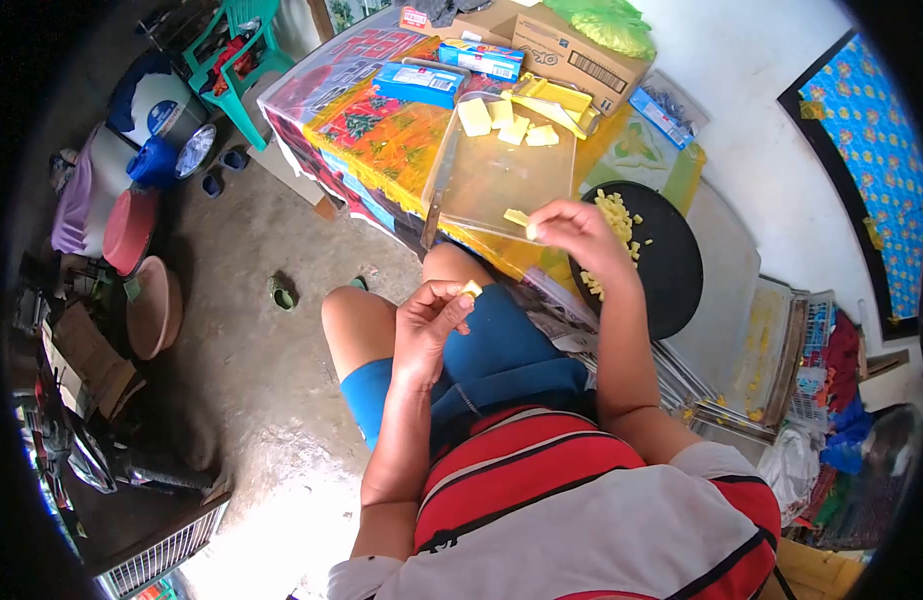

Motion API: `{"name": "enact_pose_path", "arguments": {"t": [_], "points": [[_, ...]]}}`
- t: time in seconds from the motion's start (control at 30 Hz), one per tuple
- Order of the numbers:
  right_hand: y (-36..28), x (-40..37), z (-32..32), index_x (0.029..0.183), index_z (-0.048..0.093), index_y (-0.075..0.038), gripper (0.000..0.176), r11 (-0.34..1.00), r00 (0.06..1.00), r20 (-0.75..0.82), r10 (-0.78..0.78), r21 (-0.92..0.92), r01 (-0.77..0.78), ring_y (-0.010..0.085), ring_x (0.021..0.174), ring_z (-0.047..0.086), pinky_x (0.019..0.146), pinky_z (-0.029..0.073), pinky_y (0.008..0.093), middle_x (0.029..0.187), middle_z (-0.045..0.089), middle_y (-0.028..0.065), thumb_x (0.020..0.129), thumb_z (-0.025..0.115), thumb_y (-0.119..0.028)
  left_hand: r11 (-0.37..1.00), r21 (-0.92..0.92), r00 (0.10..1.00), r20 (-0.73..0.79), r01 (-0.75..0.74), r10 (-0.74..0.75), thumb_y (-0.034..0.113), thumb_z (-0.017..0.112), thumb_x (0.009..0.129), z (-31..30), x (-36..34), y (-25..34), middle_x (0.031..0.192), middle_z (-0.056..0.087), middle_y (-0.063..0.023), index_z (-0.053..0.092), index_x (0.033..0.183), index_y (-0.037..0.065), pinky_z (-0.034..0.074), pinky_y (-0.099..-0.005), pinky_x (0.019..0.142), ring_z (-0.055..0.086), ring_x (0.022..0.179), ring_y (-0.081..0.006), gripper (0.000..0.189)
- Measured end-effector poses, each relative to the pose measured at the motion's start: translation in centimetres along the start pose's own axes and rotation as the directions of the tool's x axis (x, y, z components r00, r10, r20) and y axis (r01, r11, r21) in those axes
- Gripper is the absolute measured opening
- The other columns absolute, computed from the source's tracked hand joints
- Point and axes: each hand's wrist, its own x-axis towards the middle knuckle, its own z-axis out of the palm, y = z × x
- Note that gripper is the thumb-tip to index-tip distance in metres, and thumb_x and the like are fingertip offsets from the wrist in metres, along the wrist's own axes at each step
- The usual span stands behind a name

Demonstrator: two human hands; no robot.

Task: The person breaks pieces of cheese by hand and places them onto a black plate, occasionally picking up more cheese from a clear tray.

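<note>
Striped shirt [541,470], nearest the viewer, with both bare hands beyond it. Left hand [433,322]: thumb and fingers closed on a small yellow piece [471,289], above the lap. Right hand [581,237]: fingertips nearly together, pinching a yellow stick [517,217] at the near edge of the cutting board [503,185]. Beyond this grip, larger yellow slabs [474,117] lie on the board; to its left, a knife [433,215] lies along the board's side. To its right, yellow cubes [615,222] occupy one side of a round black pan [671,265], partly hidden by the right hand and forearm
</note>
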Motion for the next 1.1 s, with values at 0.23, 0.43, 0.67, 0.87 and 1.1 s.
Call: {"name": "enact_pose_path", "arguments": {"t": [0.23,0.43,0.67,0.87,1.1], "points": [[4.8,-1.9,-10.2,0.092,0.068,-0.003,0.014,0.749,0.698,-0.646,-0.308,-0.617,-0.241,0.0179,0.079,0.066,0.072,0.05,0.0296,0.081,0.067,0.0109,0.08,0.062,-0.009,0.999,-0.029,0.999,0.005,0.035,-0.035,0.007,0.07,0.083,-0.3,0.5,-0.3,0.083,0.064,-0.0038,0.062,0.091,0.001,0.046,-0.0228,0.058,0.056,0.065,-0.0083,0.013],[6.0,-2.6,-11.7,0.096,0.067,-0.003,0.016,0.732,0.651,-0.686,-0.324,-0.618,-0.287,0.0188,0.078,0.066,0.074,0.05,0.0299,0.083,0.068,0.01,0.082,0.06,-0.008,0.999,-0.004,0.999,0.012,0.05,-0.05,0.007,0.07,0.083,0.5,0.6,-0.7,0.083,0.064,-0.0035,0.062,0.092,0.002,0.046,-0.0225,0.057,0.056,0.066,-0.0079,0.013],[1.8,-0.4,-2.4,0.106,0.063,-0.003,0.024,0.995,1.0,-0.027,0.015,-0.093,-0.017,0.0107,0.088,0.061,0.079,0.048,0.0256,0.094,0.066,0.0033,0.084,0.067,-0.012,0.998,0.043,0.999,0.017,0.034,-0.035,0.009,0.068,0.085,0.7,0.5,-0.7,0.079,0.063,-0.0056,0.061,0.093,0.001,0.047,-0.0234,0.058,0.057,0.063,-0.0106,0.013],[1.1,-0.3,3.9,0.11,0.06,0.001,0.027,0.988,0.9,0.432,0.063,0.101,-0.117,0.0096,0.093,0.06,0.083,0.048,0.0246,0.1,0.063,0.0037,0.084,0.067,-0.003,0.998,0.066,1.0,0.025,0.015,-0.017,0.009,0.068,0.084,0.3,0.1,-0.5,0.08,0.064,-0.0062,0.062,0.092,0.0,0.047,-0.0237,0.059,0.057,0.064,-0.0106,0.014],[0.8,-0.5,4.6,0.102,0.063,0.0,0.021,0.979,0.898,0.431,0.083,0.132,-0.154,0.0091,0.091,0.06,0.082,0.048,0.0246,0.096,0.064,0.0027,0.084,0.069,-0.008,0.998,0.055,0.998,0.056,0.012,-0.015,0.009,0.069,0.084,0.1,0.0,-0.4,0.082,0.064,-0.0071,0.062,0.092,-0.001,0.048,-0.0246,0.059,0.058,0.066,-0.0115,0.014]]}}
